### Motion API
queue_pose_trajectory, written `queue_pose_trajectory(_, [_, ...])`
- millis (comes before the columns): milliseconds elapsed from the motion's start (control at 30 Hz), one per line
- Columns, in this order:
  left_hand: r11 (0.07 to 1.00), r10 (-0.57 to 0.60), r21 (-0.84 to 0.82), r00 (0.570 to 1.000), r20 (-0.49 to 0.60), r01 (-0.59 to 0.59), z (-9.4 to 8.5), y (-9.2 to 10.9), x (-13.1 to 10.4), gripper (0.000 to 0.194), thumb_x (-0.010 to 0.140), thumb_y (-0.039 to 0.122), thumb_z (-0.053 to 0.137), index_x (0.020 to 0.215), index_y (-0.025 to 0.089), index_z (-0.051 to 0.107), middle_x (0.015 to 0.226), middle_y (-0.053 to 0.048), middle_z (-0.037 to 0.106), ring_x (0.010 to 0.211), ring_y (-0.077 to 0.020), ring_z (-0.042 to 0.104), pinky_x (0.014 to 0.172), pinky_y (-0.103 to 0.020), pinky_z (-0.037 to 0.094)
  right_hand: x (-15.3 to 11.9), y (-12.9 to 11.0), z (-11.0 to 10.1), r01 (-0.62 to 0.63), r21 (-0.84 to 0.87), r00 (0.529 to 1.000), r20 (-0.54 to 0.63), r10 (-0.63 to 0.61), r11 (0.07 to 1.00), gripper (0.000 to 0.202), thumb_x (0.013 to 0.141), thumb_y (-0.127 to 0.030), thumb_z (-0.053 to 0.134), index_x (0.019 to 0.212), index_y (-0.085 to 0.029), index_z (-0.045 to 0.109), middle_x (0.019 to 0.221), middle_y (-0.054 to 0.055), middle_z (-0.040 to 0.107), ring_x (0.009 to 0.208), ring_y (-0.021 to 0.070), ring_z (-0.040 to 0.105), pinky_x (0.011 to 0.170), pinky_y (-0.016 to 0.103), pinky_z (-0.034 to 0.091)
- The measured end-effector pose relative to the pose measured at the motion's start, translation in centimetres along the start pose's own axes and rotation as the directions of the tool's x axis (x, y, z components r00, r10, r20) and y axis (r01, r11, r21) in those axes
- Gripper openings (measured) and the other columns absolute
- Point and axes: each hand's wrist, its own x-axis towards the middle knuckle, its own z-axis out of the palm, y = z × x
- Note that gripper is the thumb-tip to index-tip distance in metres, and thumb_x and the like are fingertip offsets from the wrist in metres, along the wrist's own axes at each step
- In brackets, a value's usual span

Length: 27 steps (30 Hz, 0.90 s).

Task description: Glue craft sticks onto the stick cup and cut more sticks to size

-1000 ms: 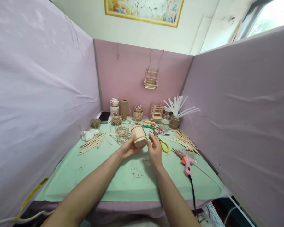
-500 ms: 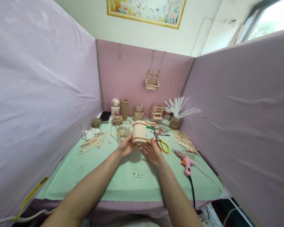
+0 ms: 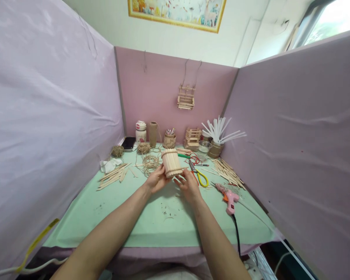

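Note:
A small round holder [image 3: 171, 161] of pale craft sticks, with a twine band near its top and another near its bottom, is held tilted above the table. My left hand [image 3: 157, 180] grips its lower left side, fingers wrapped under the base. My right hand [image 3: 190, 186] is at its lower right, thumb and fingers closed around the loose end of the lower twine [image 3: 184, 168]. The fingertips are partly hidden. Just right of that hand lie scissors with yellow and red handles [image 3: 202, 178].
A pink glue gun [image 3: 230, 197] with a black cord lies at the right. Loose craft sticks [image 3: 113, 175] lie at left, with more sticks [image 3: 229, 173] at right. Coiled twine [image 3: 150, 164], a white jar [image 3: 140, 132] and a pot of glue sticks [image 3: 216, 149] stand farther back.
The stick holder has tipped, its top leaning left and its base swinging right. My right hand has shifted slightly, its fingers drawn closer to the base.

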Motion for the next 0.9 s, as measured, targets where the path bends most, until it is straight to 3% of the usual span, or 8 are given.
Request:
queue_pose_trajectory(167, [0.998,0.006,0.062,1.000,0.008,-0.006,0.0,-0.2,-0.1,0.036,0.085,0.027,0.061,0.120,0.023,0.056,0.119,-0.008,0.063,0.100,-0.0185,0.060,0.083,-0.030,0.046,-0.1,0.1,0.0,-0.041,-0.012,0.999,0.016,0.041,0.999,0.034,0.067,-0.050,0.076,0.081,-0.024,0.060,0.090,0.002,0.068,0.085,0.0207,0.067,0.074,0.035,0.055])
queue_pose_trajectory(300, [0.996,0.008,0.089,1.000,-0.030,-0.006,-0.1,-0.3,-0.2,0.027,0.084,0.029,0.063,0.110,0.023,0.061,0.110,-0.005,0.066,0.089,-0.0157,0.061,0.076,-0.028,0.046,-0.1,0.0,0.1,0.006,-0.041,1.000,0.020,-0.006,0.999,0.034,0.066,-0.047,0.077,0.080,-0.024,0.058,0.090,0.002,0.069,0.084,0.0202,0.068,0.075,0.036,0.056])
queue_pose_trajectory(467, [0.995,0.009,0.099,0.998,-0.057,-0.003,-0.1,-0.4,-0.1,0.025,0.081,0.033,0.066,0.105,0.024,0.062,0.100,-0.003,0.067,0.084,-0.0153,0.061,0.077,-0.029,0.047,0.1,0.3,0.1,0.138,-0.130,0.990,0.004,-0.139,0.982,0.032,0.067,-0.046,0.075,0.080,-0.022,0.057,0.091,0.003,0.066,0.087,0.0201,0.066,0.079,0.038,0.054])
queue_pose_trajectory(600, [0.987,0.005,0.162,0.996,-0.085,0.009,0.5,-0.9,-0.3,0.041,0.077,0.044,0.069,0.112,0.025,0.058,0.110,-0.007,0.066,0.094,-0.0192,0.062,0.081,-0.032,0.048,0.0,0.7,0.1,0.297,-0.259,0.945,-0.059,-0.322,0.919,0.034,0.071,-0.044,0.072,0.090,-0.023,0.054,0.096,0.002,0.062,0.092,0.0183,0.061,0.083,0.036,0.051])
queue_pose_trajectory(800, [0.975,0.067,0.217,0.995,-0.079,-0.048,1.1,-1.5,-0.5,0.045,0.068,0.028,0.079,0.107,0.018,0.061,0.114,-0.011,0.065,0.105,-0.0228,0.060,0.094,-0.038,0.045,-0.4,0.8,0.3,0.402,-0.425,0.896,0.002,-0.443,0.811,0.040,0.067,-0.039,0.075,0.098,-0.021,0.057,0.102,0.006,0.061,0.097,0.0217,0.058,0.084,0.036,0.048])
queue_pose_trajectory(900, [0.984,0.073,0.169,0.995,-0.066,-0.061,1.0,-1.2,-0.5,0.044,0.067,0.029,0.079,0.106,0.017,0.062,0.112,-0.010,0.067,0.103,-0.0206,0.062,0.097,-0.036,0.044,-0.5,0.2,0.2,0.437,-0.469,0.869,0.000,-0.495,0.767,0.035,0.074,-0.041,0.069,0.100,-0.020,0.058,0.106,0.007,0.060,0.101,0.0221,0.055,0.087,0.036,0.044])
